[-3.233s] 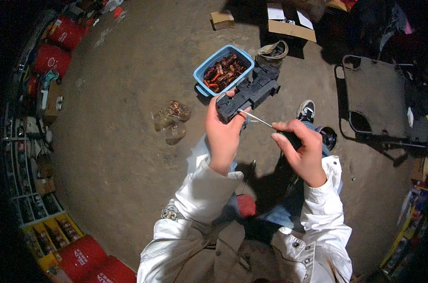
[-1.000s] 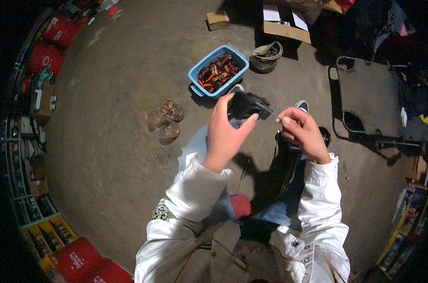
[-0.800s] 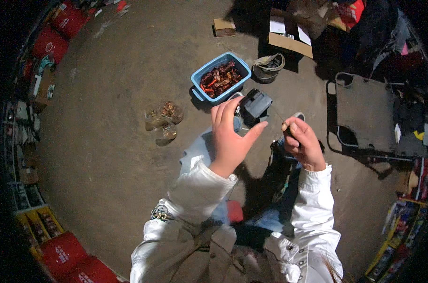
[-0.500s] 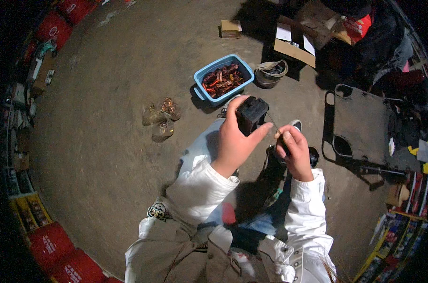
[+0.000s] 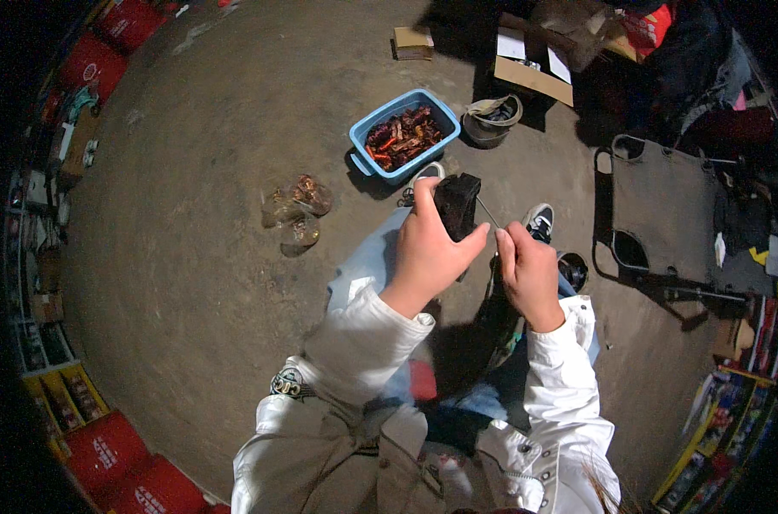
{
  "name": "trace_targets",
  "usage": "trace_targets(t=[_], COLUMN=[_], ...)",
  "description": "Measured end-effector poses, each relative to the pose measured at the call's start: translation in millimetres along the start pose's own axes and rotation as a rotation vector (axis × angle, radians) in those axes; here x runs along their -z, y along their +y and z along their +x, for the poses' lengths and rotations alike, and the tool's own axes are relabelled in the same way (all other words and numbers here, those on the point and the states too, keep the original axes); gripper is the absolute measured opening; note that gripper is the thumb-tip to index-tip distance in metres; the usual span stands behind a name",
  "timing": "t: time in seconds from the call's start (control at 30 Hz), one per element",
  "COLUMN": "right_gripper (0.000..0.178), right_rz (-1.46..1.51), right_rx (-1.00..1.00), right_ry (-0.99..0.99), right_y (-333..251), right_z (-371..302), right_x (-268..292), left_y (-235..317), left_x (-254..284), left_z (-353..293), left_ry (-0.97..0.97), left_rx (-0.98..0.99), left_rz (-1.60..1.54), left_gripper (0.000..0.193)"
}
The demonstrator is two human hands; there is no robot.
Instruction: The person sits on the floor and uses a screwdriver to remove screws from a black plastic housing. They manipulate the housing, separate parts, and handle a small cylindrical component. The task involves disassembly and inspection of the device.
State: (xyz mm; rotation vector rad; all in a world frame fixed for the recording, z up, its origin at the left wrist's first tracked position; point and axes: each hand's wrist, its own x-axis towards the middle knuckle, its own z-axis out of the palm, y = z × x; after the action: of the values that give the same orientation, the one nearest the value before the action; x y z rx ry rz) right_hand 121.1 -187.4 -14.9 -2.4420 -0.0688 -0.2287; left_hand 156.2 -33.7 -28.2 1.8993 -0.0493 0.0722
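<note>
My left hand [image 5: 423, 265] grips a black boxy part [image 5: 456, 204] in front of me, thumb and fingers wrapped round its sides. What the part belongs to cannot be made out. In my right hand [image 5: 530, 272], a thin metal-shafted tool [image 5: 487, 212] like a slim screwdriver slants up to the left, its far end at the part's right side. The fingers hide the tool's handle. Beyond the part stands a blue tub [image 5: 360, 159] with reddish-brown metal scraps in it, a pail [image 5: 490, 133] beside it.
Plastic bags of coppery bits [image 5: 296, 210] lie on the floor at left. An open cardboard box [image 5: 535, 79] and a small box [image 5: 413, 43] stand farther off. A dark folding chair [image 5: 663, 210] is at right. Red boxes [image 5: 102, 447] and a shelf [image 5: 719, 437] line the sides.
My right hand has turned, its back now facing up and its fingers closer round the tool. The black part has tilted slightly in my left hand.
</note>
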Motion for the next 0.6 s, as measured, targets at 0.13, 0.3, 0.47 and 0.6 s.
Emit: trace_targets(t=[0.13,0.3,0.47,0.6], right_gripper=[0.029,0.03,0.028,0.025], right_rz=[-0.023,-0.058,-0.004,0.013], right_rx=[0.001,0.03,0.054,0.095], right_ry=[-0.034,-0.084,-0.158,-0.186], right_y=[4,10,16,21], right_z=[1,-1,-6,-10], right_x=[6,16,16,13], left_y=[-1,-6,-16,-22], left_x=[0,14,27,35], left_z=[0,1,4,4], left_ry=[-0.066,-0.242,-0.339,-0.397], left_rx=[-0.035,0.015,-0.022,-0.024], left_rz=[0.016,-0.059,-0.057,-0.031], left_gripper=[0.072,0.069,0.068,0.069])
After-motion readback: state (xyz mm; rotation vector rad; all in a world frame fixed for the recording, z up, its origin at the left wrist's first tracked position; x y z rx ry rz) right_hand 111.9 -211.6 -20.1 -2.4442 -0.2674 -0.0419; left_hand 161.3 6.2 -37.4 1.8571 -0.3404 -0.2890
